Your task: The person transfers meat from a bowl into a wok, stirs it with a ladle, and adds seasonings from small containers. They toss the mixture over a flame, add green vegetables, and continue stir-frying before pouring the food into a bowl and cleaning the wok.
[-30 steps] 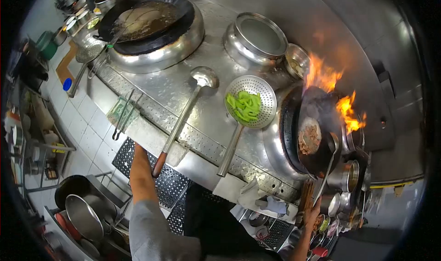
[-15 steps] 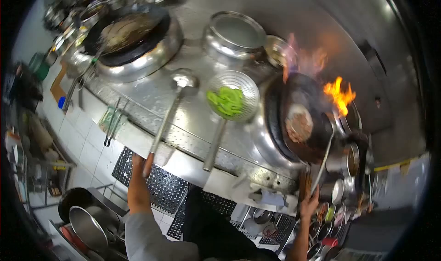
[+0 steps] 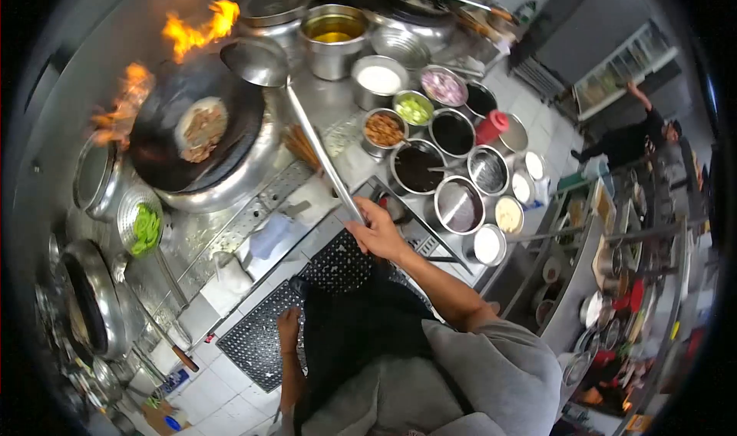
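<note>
The person's right hand (image 3: 374,229) is closed around the lower end of a long steel ladle (image 3: 303,117), fingers wrapped on the handle. The ladle's bowl hangs above the surface between the flaming wok (image 3: 196,125) and the row of seasoning containers, near a steel pot of oil (image 3: 333,31). The left hand (image 3: 289,321) hangs low by the person's side above the black floor mat (image 3: 261,332); it appears empty, though how far its fingers are curled cannot be told.

The wok holds a small mound of browned meat (image 3: 202,129) at its centre, with flames (image 3: 192,29) licking over its far rim. The step in hand looks like seasoning with the ladle. To do it well, the grip at the handle's end should be kept firm and the bowl level, so it dips cleanly into a single container, such as the dark sauce (image 3: 417,167) or the chopped greens (image 3: 414,108), without touching its neighbours. The forearm is best kept clear of the fire. A strainer of green vegetables (image 3: 146,229) rests beside the wok, within reach.
</note>
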`<state>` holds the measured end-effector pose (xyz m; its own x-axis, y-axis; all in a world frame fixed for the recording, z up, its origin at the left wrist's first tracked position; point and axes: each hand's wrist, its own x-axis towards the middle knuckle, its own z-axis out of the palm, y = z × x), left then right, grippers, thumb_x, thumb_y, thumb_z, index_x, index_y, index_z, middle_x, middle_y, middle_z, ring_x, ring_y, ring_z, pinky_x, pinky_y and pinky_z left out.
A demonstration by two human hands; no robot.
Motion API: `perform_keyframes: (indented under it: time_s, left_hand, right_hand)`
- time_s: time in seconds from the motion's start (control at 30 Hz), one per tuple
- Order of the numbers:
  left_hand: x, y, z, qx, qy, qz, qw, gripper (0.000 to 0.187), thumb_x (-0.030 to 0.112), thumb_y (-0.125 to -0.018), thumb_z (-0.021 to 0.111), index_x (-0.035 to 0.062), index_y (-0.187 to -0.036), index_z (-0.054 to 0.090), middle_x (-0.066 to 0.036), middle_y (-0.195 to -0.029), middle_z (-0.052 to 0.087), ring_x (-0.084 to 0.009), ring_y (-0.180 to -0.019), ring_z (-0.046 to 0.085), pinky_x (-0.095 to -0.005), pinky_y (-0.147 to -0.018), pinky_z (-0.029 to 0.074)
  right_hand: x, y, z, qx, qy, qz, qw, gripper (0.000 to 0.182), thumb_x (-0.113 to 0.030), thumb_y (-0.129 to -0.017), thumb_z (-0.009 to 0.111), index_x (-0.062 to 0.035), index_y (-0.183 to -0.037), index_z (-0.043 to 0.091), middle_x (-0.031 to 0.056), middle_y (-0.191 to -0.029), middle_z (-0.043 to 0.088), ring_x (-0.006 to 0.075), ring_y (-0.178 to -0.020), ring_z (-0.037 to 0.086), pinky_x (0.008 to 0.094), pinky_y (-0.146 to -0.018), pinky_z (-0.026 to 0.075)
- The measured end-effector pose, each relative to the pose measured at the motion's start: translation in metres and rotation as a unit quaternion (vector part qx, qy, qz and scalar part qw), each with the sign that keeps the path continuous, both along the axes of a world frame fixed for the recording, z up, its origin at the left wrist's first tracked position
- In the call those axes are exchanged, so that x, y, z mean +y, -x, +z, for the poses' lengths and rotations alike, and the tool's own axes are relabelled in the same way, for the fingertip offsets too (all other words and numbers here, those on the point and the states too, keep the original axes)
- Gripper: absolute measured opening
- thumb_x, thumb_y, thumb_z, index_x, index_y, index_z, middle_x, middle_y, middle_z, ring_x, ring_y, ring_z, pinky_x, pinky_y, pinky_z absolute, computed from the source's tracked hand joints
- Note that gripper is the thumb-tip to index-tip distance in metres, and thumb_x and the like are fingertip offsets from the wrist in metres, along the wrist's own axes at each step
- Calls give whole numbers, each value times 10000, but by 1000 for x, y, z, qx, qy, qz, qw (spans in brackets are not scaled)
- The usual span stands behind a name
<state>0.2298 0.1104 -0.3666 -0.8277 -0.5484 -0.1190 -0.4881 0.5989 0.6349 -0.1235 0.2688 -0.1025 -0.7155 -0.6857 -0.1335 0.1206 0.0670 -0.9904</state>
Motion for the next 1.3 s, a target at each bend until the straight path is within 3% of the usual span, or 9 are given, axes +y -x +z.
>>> perform_keyframes:
  time_s: [0.03, 0.1, 0.27, 0.37, 0.47, 0.73, 0.87, 1.1, 1.3]
  left_hand:
    - [9, 40, 41, 13, -139, 95, 986, 366, 291, -933, 560, -11, -730, 602, -153, -628, 592, -240, -557, 559, -393, -526, 390]
    - [15, 102, 94, -66, -174, 90, 978, 382, 301, -939, 557, -13, -727, 601, -147, -626, 577, -205, -570, 539, -376, -540, 396]
    - [63, 255, 208, 177, -117, -80, 974, 270, 151, -899, 615, -47, -726, 556, -138, -675, 533, -238, -612, 514, -361, -570, 395]
    - [99, 327, 255, 192, -46, -209, 958, 186, 129, -867, 642, -33, -779, 613, -147, -698, 543, -301, -671, 565, -381, -614, 445]
    - [124, 355, 262, 187, -87, -233, 950, 188, 169, -880, 641, -16, -852, 652, -116, -745, 594, -222, -686, 583, -314, -626, 456]
    - [120, 341, 240, 63, -149, -240, 957, 195, 172, -861, 654, -18, -901, 673, -163, -846, 656, -249, -687, 632, -346, -644, 495]
    - [98, 348, 247, 126, -123, -236, 956, 209, 180, -870, 655, -20, -931, 657, -126, -809, 641, -188, -689, 604, -302, -628, 472]
    - [49, 309, 234, 72, -181, -250, 948, 193, 160, -875, 650, -24, -935, 642, -98, -803, 641, -139, -705, 583, -283, -650, 468]
    - [21, 282, 228, 67, -219, -225, 947, 192, 174, -859, 656, -9, -920, 658, -139, -859, 657, -228, -680, 613, -322, -625, 485]
  right_hand:
    - [23, -4, 4, -58, 56, 16, 997, 419, -53, -892, 584, 15, -1281, 443, 28, -747, 516, 101, -552, 532, 236, -495, 450]
    - [65, -5, 15, -120, 118, 43, 985, 455, -39, -919, 536, -43, -1342, 369, -3, -665, 458, 88, -461, 459, 237, -406, 401]
    - [161, -16, 62, -219, 140, -87, 962, 459, -120, -971, 510, -70, -1394, 340, -28, -590, 405, 68, -390, 381, 225, -363, 361]
    - [203, -29, 64, -177, 64, -175, 966, 534, -134, -975, 511, -58, -1448, 275, -33, -580, 418, 62, -376, 375, 207, -355, 346]
    - [235, -47, 68, -151, 9, -191, 970, 556, -119, -968, 516, -47, -1461, 269, -34, -596, 444, 55, -383, 388, 209, -360, 353]
    - [227, -82, 27, -72, -182, -208, 958, 513, -109, -931, 566, -29, -1413, 408, -39, -544, 450, 44, -417, 439, 234, -397, 370]
    - [207, -90, 11, -40, -199, -233, 951, 518, -99, -940, 566, -33, -1421, 387, -41, -571, 469, 45, -402, 432, 221, -369, 348]
    - [179, -101, 10, -52, -187, -272, 943, 504, -119, -936, 572, -58, -1412, 418, -9, -619, 537, 67, -416, 428, 266, -394, 374]
    - [161, -106, 19, -148, -126, -283, 939, 510, -102, -950, 549, -57, -1431, 386, -15, -649, 515, 52, -394, 412, 227, -357, 346]
